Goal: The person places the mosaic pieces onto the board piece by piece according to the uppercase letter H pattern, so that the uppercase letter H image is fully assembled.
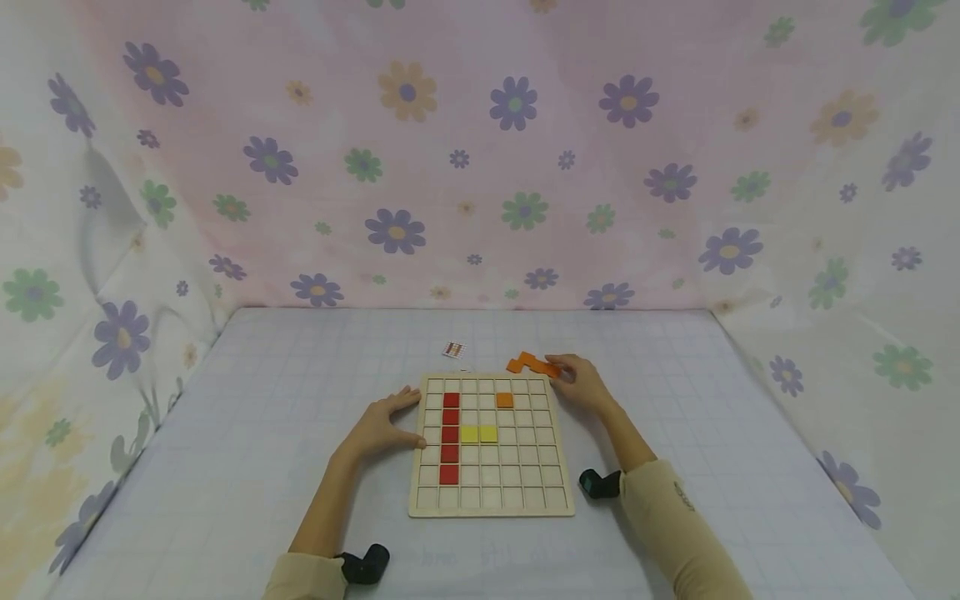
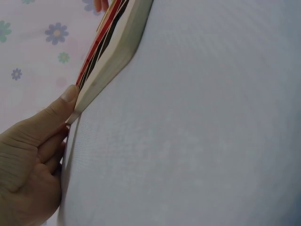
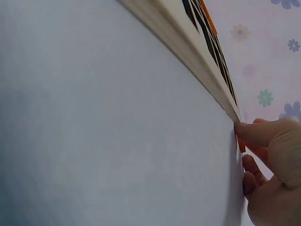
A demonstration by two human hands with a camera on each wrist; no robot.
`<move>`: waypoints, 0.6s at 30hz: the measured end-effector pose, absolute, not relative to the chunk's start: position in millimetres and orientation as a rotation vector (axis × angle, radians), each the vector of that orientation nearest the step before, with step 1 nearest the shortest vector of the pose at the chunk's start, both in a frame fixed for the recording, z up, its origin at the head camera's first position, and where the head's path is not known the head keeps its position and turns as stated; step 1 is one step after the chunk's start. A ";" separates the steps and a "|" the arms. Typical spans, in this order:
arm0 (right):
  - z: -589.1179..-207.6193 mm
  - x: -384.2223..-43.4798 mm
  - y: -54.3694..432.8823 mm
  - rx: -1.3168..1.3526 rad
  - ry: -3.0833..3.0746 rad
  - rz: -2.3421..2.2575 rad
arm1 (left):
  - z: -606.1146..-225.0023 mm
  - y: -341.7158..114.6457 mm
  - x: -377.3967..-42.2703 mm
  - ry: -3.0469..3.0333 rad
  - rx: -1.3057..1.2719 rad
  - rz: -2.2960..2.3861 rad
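A square wooden grid board (image 1: 491,512) lies on the table. It holds a column of red squares (image 1: 450,435), a pair of yellow squares (image 1: 478,434) and one orange square (image 1: 505,401). Along the board's left edge rests my left hand (image 1: 378,429), thumb and fingers spread apart; the left wrist view has its thumb (image 2: 69,94) at the rim. Just past the far right corner, my right hand (image 1: 581,383) pinches the near end of a stepped orange puzzle piece (image 1: 528,360). From the right wrist, only a sliver of orange piece (image 3: 241,145) shows between thumb and fingers.
A small card with a printed pattern (image 1: 453,350) lies behind the board. Black wrist cameras stick out by the left sleeve (image 1: 307,577) and the right sleeve (image 1: 678,521). A flowered curtain (image 1: 480,183) hangs at the back and both sides of the table (image 1: 300,375).
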State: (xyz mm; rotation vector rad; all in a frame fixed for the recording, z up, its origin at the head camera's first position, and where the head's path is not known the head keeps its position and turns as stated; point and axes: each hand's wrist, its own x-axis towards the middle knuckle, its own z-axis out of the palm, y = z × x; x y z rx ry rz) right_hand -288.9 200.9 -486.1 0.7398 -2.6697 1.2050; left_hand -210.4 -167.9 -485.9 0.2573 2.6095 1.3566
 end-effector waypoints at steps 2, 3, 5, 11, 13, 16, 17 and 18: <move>-487.3 -291.9 200.9 0.796 -2.658 1.169 | -486.0 -168.6 -210.8 2.612 0.256 1.353; -488.0 -292.9 201.0 0.826 -2.653 1.132 | -485.8 -168.9 -210.9 2.614 0.257 1.350; -489.4 -295.0 200.5 0.892 -2.641 1.021 | -485.4 -169.2 -211.0 2.615 0.261 1.347; -490.0 -294.2 198.6 0.936 -2.639 0.742 | -484.1 -168.6 -210.0 2.612 0.265 1.349; -489.8 -293.0 198.9 0.900 -2.644 0.761 | -483.7 -168.0 -209.3 2.611 0.263 1.347; -490.2 -291.4 200.0 0.819 -2.645 0.875 | -483.2 -167.5 -208.6 2.618 0.266 1.339; -490.6 -291.1 200.5 0.782 -2.650 0.919 | -483.0 -167.4 -208.3 2.620 0.265 1.338; -491.2 -290.8 201.2 0.742 -2.655 0.966 | -482.5 -167.3 -208.1 2.621 0.265 1.339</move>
